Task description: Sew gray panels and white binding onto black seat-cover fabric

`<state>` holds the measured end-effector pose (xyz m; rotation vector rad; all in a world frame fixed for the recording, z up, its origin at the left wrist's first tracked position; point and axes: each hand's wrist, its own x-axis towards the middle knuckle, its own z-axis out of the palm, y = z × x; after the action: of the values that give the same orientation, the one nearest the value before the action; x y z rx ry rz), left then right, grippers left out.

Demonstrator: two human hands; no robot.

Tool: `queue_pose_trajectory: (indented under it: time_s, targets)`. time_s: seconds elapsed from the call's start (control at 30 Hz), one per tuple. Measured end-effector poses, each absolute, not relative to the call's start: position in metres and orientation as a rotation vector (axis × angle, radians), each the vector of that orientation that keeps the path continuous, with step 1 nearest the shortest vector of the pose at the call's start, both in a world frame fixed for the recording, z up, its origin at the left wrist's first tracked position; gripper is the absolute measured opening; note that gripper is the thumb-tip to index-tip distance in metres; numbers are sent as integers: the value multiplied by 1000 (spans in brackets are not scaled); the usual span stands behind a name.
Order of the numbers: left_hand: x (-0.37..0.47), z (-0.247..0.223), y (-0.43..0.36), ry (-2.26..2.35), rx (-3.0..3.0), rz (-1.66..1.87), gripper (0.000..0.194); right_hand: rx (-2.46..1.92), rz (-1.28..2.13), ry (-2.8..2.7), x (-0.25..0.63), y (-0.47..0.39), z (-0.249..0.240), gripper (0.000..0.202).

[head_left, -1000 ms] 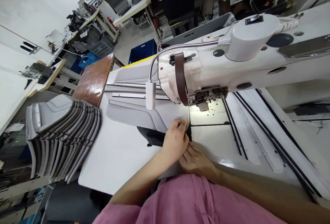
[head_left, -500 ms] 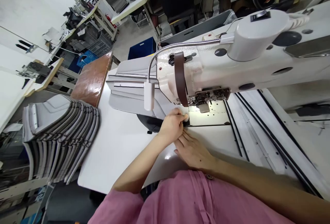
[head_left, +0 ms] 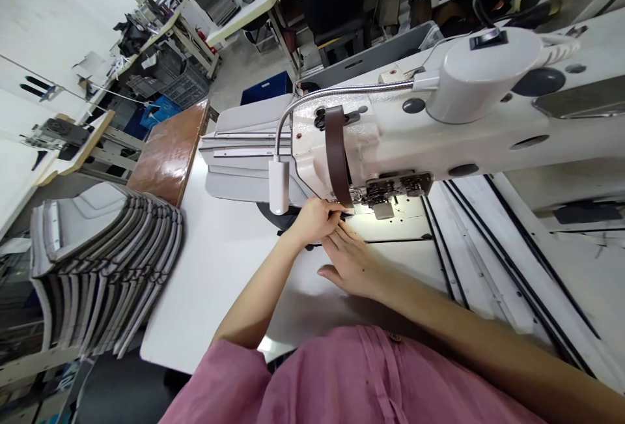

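My left hand [head_left: 317,221] is closed in a pinch on the near corner of a grey padded panel [head_left: 239,183], just left of the needle area of a white sewing machine [head_left: 390,131]. Right beside it, my right hand [head_left: 349,260] lies flat, palm down, its fingertips close to the left fingers. Black material [head_left: 276,215] shows under the panel's near edge. A brown strap [head_left: 336,154] hangs over the machine head and hides part of the work. The panel lies on the white table [head_left: 195,287].
A tall stack of grey padded panels [head_left: 107,268] stands left of the table. Long black-edged strips [head_left: 502,261] lie at the right. A lamp [head_left: 278,186] hangs before the machine head. Behind are a blue bin [head_left: 263,88] and a seated person [head_left: 332,0].
The panel's near edge and the black material have shifted slightly away from me. My left hand has moved a little left and back; my right thumb is spread wider.
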<state>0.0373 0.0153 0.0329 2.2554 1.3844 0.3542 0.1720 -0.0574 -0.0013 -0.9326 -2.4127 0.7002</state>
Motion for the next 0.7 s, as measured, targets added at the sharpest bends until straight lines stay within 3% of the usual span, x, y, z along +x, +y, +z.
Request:
queue_pose_trajectory:
  time_s: [0.17, 0.3, 0.47, 0.6, 0.7]
  targets:
    - [29, 24, 34, 1436, 2366, 346, 16, -842, 724, -2370, 176, -47, -4, 66]
    - [35, 26, 45, 1516, 2460, 287, 7, -821, 721, -2332, 179, -48, -6, 47]
    - [41, 25, 44, 1568, 2466, 225, 13, -814, 733, -2342, 175, -49, -7, 34]
    - [40, 23, 41, 1558, 2448, 246, 8, -900, 919, -2435, 192, -55, 31, 26]
    - [34, 29, 48, 1483, 2448, 270, 16, -987, 1178, -2500, 241, -63, 69, 27]
